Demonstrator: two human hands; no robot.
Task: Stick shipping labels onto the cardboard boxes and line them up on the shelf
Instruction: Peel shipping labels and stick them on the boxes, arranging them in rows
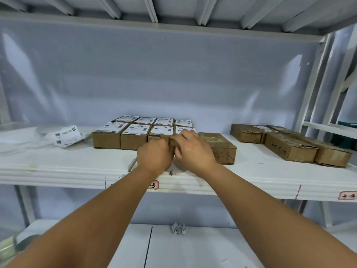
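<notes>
Two rows of brown cardboard boxes with white shipping labels (117, 128) stand side by side on the white shelf (67, 171). Both hands are at the right end of the front row. My right hand (193, 149) lies over the end labelled box (186, 129), thumb below and fingers on top at its front left corner. My left hand (154, 156) is pressed against the box fronts just left of it, with its curled fingers hidden behind the hand. An unlabelled box (218, 147) sits right beside my right hand.
A loose pile of label sheets (65, 137) lies at the left of the shelf. Several unlabelled boxes (289, 149) lie at the right, near the upright post (313, 89). Crumpled paper (178, 229) is on the lower shelf, and a tape roll (11, 246) at its left.
</notes>
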